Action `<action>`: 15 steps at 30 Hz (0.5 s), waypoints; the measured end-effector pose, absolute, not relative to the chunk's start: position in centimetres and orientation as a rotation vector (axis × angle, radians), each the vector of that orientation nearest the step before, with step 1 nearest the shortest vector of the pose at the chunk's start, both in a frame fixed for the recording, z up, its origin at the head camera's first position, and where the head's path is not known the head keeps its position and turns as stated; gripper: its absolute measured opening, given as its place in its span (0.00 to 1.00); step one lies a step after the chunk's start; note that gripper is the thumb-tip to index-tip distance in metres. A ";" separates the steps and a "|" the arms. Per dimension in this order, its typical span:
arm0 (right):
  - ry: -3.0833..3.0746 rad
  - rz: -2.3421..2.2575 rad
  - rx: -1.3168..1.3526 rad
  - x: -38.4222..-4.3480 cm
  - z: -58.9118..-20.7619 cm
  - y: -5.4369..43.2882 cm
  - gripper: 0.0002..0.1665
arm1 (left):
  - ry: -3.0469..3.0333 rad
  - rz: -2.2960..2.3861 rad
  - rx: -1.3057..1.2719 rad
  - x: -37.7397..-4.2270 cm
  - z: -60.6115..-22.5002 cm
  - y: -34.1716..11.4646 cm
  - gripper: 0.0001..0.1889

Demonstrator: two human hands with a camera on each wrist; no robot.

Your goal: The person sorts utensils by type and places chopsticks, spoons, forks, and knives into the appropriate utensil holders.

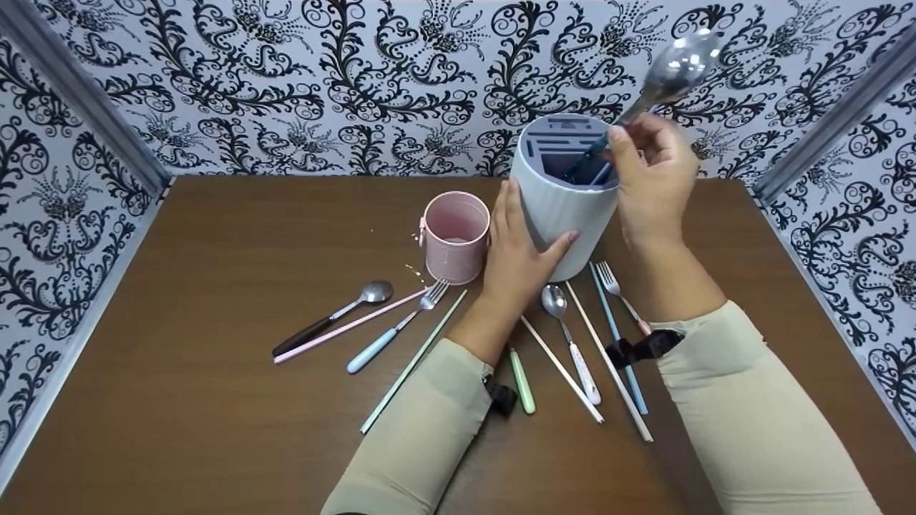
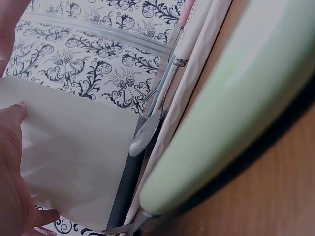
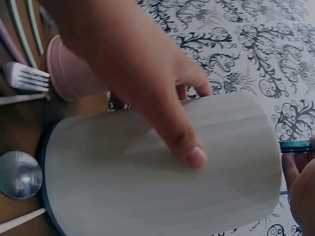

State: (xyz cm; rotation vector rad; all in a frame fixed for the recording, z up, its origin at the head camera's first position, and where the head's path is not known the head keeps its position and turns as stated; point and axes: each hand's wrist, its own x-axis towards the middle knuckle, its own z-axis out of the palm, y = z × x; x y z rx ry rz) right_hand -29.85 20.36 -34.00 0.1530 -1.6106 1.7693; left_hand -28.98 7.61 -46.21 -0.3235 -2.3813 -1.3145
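Note:
My right hand [image 1: 660,179] pinches a large metal spoon [image 1: 680,68] by its dark teal handle, bowl up. The handle's lower end reaches into the wide opening of a white utensil holder [image 1: 565,222], whose grey top also has narrow slots. On the holder's left side, my left hand [image 1: 517,250] grips the wall, thumb across the front. The right wrist view shows this thumb against the holder [image 3: 147,172], and part of the teal handle [image 3: 295,146] at its top. A pink cup [image 1: 456,254] stands just left of my left hand.
Left of my arms lie a black-handled spoon [image 1: 308,336], a blue-handled fork [image 1: 383,347] and pink and green chopsticks. Between my forearms are a green handle [image 1: 522,383], a white-handled spoon [image 1: 583,372] and several chopsticks. A fork [image 1: 612,282] lies beside my right forearm. Patterned walls enclose the table.

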 end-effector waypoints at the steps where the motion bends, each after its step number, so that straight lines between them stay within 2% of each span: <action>1: -1.640 1.740 0.161 -29.9 -34.1 20.3 0.06 | -2.378 -1.311 -0.325 -29.0 -46.2 7.6 0.59; 15: -2.013 1.326 0.175 -30.1 -35.3 20.2 0.11 | -2.379 -1.271 -0.329 -29.0 -46.3 7.7 0.59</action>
